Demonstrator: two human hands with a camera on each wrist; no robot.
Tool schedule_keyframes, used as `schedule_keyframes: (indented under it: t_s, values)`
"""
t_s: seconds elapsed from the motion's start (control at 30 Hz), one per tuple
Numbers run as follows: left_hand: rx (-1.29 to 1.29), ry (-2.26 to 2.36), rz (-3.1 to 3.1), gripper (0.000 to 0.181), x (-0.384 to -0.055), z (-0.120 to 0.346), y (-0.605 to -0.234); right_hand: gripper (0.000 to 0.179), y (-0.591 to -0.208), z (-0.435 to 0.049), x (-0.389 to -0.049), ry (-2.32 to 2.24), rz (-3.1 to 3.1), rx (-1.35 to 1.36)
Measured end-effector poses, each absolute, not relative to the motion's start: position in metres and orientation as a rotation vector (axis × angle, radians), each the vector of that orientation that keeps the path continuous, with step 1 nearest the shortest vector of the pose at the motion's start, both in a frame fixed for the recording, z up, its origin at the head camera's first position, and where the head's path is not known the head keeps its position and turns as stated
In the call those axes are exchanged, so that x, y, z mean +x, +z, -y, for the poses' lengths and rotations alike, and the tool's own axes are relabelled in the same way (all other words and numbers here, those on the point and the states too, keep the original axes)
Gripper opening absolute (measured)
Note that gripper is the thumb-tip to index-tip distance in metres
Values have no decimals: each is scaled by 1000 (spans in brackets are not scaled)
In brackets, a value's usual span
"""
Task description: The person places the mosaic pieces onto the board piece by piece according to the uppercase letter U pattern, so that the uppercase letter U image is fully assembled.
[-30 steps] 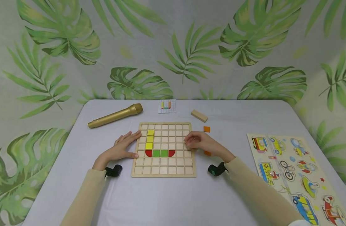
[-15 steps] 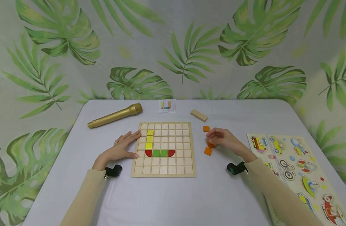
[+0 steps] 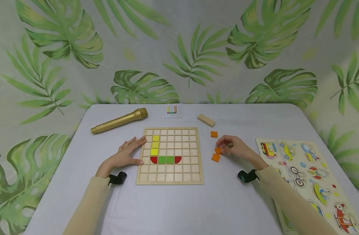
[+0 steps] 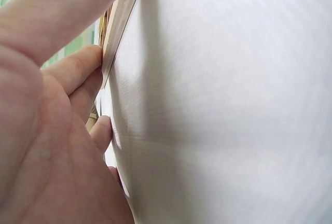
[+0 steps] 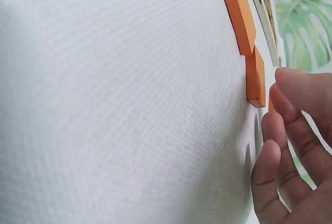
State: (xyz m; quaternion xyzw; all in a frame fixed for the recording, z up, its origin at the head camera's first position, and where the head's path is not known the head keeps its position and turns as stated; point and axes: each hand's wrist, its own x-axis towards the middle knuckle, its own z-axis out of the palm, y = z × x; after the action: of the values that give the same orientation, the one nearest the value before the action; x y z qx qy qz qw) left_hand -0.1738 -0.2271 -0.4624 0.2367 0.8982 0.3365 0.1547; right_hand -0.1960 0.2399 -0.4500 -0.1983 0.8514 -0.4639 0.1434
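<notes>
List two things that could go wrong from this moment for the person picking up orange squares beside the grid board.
1. The right hand reaches the middle orange square, which touches the near orange square at a corner; lifting one may nudge the other.
2. The left hand only rests flat against the grid board, so a push while seating a piece might slide it and jog the yellow squares.
</notes>
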Motion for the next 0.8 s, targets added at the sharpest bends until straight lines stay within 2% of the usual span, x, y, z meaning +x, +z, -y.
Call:
schedule_keyframes:
  t_s: [0.47,0.8]
  values:
    - [689,967,-2574,93,-174,228,-462,25,-453,-234,-195,-1187,-2620,-613]
    - [685,965,-2576,93,-173,228,-461,15,-449,-234,-197,-1230,-2539,-631]
